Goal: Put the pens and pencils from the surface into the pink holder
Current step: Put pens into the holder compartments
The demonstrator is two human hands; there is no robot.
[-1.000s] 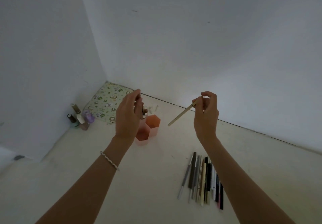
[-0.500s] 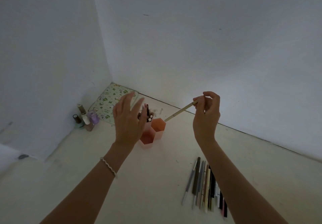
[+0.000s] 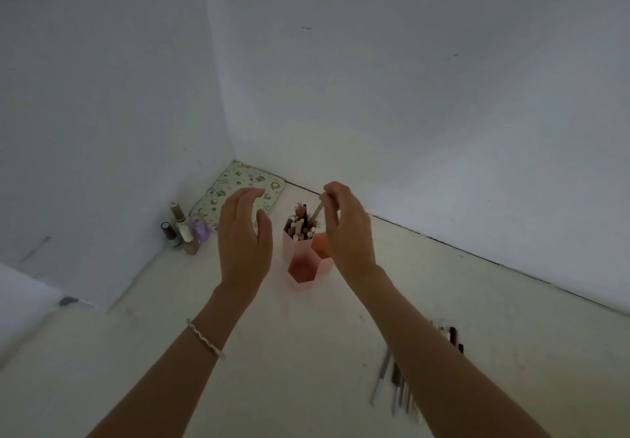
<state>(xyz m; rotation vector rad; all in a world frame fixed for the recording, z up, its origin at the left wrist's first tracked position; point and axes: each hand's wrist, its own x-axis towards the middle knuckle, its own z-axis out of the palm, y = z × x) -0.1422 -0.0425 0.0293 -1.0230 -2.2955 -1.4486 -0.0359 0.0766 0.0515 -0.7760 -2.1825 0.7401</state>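
Note:
The pink holder (image 3: 300,275), made of hexagonal tubes, stands on the pale surface near the wall corner. Its tallest back tube is packed with several pens and pencils (image 3: 300,224). My right hand (image 3: 347,233) is over the holder, its fingertips pinching the top of a beige pencil (image 3: 317,212) whose lower end dips into the back tube. My left hand (image 3: 243,236) hovers just left of the holder, fingers spread and holding nothing. A row of several pens and pencils (image 3: 399,386) lies on the surface at lower right, partly hidden by my right forearm.
Several nail polish bottles (image 3: 185,231) stand against the left wall. A patterned green pouch (image 3: 238,188) lies flat in the corner behind my left hand. White walls close in on the left and at the back.
My right hand swung left with the beige pencil, tipped it upright and lowered its end into the holder's back tube. My left hand drew away from the holder and opened.

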